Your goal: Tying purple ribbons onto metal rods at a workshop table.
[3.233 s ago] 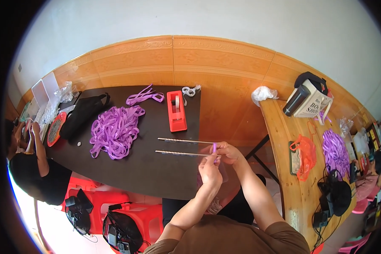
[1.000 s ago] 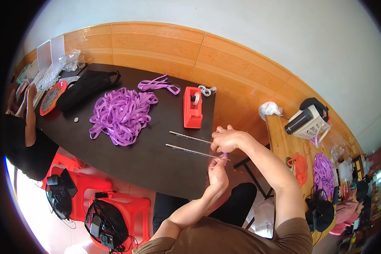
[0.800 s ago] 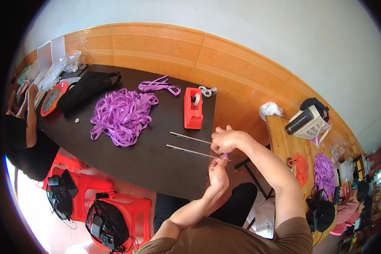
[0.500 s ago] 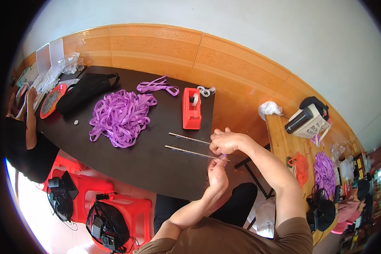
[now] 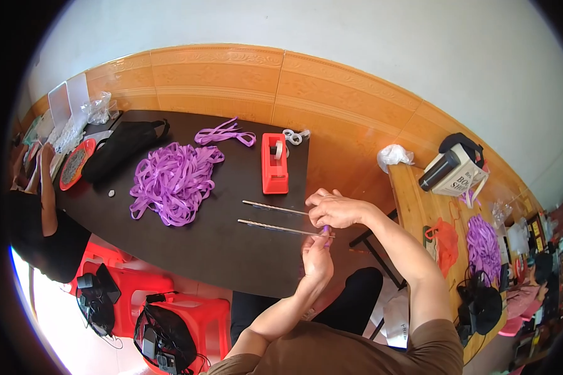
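While the left hand [image 5: 317, 259] pinches purple ribbon [image 5: 326, 232], the right hand [image 5: 335, 210] curls at one o'clock, grip unclear. Two rods [image 5: 272, 226] point toward nine

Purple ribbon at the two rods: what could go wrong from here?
1. The purple ribbon shows only a small pinched bit at the left hand, so it might slip.
2. The near rod juts past the edge of the dark table; a sideways pull could shift it.
3. The right hand hides the far rod's end, so slack there may go unnoticed.
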A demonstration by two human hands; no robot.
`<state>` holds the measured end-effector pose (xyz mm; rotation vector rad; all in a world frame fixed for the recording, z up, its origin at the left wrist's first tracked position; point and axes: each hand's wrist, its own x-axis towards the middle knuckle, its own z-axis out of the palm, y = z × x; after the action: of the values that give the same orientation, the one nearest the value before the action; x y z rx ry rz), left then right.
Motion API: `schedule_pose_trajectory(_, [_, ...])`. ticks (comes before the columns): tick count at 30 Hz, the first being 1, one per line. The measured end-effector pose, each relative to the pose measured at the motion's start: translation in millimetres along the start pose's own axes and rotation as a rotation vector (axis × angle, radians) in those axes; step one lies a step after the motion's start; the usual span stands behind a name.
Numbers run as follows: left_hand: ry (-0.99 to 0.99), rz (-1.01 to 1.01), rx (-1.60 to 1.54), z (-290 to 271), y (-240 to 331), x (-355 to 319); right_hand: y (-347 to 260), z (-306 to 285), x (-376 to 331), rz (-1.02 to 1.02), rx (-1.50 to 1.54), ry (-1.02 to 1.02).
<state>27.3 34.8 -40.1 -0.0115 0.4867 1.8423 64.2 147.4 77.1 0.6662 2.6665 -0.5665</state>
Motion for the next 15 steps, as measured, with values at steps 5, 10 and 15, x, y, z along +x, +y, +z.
schedule_pose_trajectory(5, [0.007,-0.012,0.008,-1,0,3,24,15,-14,-0.150,0.177,0.222])
schedule_pose_trajectory(10, [-0.002,-0.049,0.025,-7,0,6,48,44,-23,-0.236,0.436,0.372])
schedule_pose_trajectory(15, [0.008,-0.054,0.105,-9,2,6,57,68,-27,-0.288,0.651,0.503])
